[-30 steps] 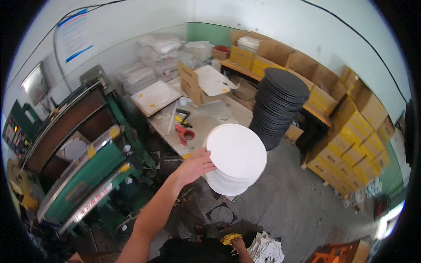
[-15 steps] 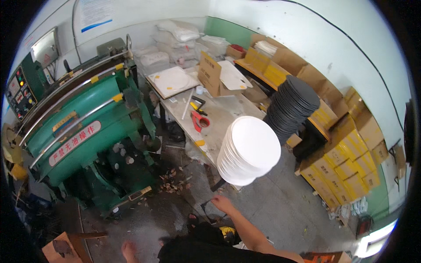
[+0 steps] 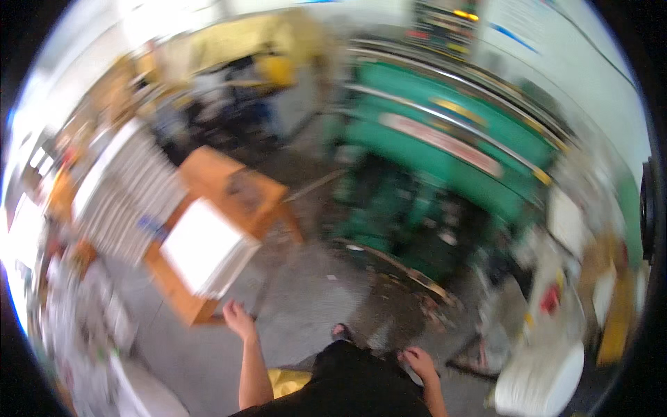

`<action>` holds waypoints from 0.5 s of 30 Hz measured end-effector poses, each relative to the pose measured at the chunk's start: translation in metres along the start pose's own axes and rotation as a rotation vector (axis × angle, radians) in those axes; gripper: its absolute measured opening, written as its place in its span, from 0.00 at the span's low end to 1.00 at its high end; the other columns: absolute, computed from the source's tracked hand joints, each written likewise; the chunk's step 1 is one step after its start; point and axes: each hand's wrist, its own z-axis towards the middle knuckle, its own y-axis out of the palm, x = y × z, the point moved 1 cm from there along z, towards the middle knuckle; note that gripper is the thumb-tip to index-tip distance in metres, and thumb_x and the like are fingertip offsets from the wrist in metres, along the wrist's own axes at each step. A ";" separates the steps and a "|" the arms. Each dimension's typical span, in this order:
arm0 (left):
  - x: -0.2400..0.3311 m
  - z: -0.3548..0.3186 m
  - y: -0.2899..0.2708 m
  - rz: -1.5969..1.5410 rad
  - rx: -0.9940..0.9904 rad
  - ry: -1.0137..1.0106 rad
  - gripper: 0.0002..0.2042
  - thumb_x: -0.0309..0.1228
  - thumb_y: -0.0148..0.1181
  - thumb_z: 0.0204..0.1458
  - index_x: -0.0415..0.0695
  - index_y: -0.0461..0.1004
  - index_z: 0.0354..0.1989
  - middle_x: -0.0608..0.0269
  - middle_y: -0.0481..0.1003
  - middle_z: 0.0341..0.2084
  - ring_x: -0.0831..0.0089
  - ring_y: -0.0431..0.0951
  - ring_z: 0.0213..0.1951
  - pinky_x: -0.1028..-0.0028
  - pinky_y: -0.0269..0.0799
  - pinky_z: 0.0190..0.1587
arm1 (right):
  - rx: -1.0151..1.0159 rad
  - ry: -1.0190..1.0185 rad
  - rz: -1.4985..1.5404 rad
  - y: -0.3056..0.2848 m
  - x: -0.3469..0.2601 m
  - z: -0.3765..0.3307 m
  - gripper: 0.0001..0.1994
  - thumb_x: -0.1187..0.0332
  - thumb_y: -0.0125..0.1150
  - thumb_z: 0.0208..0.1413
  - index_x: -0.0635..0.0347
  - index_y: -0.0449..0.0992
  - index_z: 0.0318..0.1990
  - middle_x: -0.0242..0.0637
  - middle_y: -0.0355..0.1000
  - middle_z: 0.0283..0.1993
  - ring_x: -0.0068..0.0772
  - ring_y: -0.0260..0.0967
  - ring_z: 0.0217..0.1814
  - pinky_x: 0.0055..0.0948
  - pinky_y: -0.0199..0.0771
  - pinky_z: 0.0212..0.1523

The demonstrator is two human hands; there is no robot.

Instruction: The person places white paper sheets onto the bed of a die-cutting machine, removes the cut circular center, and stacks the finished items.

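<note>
My left hand (image 3: 238,320) is raised in front of the near corner of an orange wooden table (image 3: 182,300), its fingers slightly apart and holding nothing. On that table lies a stack of white square sheets (image 3: 203,247), just beyond my fingertips; I see no contact. My right hand (image 3: 419,363) hangs beside my dark clothing, fingers loosely bent, with nothing visible in it. To its right stands a stack of white round discs (image 3: 531,382), apart from the hand. Motion blurs much of the view.
A tall pile of pale sheets (image 3: 132,187) stands at the table's far left. The green machine (image 3: 431,132) fills the far right, with debris on the floor (image 3: 431,309) before it. Clear plastic wrapping (image 3: 90,313) lies at the left. A worktable with a red tape dispenser (image 3: 550,299) is at the right.
My view has swung left, bringing the orange table and white square sheets in. The round discs have shifted to the lower right. My left hand has come up into fuller view; my right is lower.
</note>
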 end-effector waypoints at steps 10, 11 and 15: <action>-0.017 0.148 -0.090 0.224 -0.046 -0.184 0.18 0.35 0.66 0.52 0.31 0.73 0.42 0.61 0.74 0.28 0.72 0.72 0.30 0.71 0.70 0.34 | -0.099 -0.018 -0.167 -0.001 -0.073 0.073 0.13 0.67 0.60 0.55 0.66 0.76 0.43 0.36 0.76 0.33 0.26 0.73 0.34 0.27 0.72 0.35; -0.028 0.154 -0.092 0.093 -0.007 -0.256 0.16 0.34 0.65 0.52 0.33 0.73 0.39 0.64 0.73 0.25 0.75 0.71 0.27 0.73 0.68 0.31 | -0.099 -0.069 -0.163 0.003 -0.071 0.074 0.12 0.67 0.60 0.55 0.66 0.76 0.43 0.36 0.76 0.34 0.25 0.73 0.34 0.26 0.72 0.35; -0.052 0.167 -0.104 -0.283 0.053 -0.525 0.09 0.31 0.62 0.55 0.37 0.75 0.36 0.69 0.70 0.19 0.82 0.67 0.19 0.81 0.63 0.21 | -0.131 -0.160 -0.251 0.014 -0.074 0.081 0.13 0.67 0.59 0.56 0.65 0.76 0.45 0.38 0.77 0.35 0.28 0.75 0.37 0.27 0.74 0.38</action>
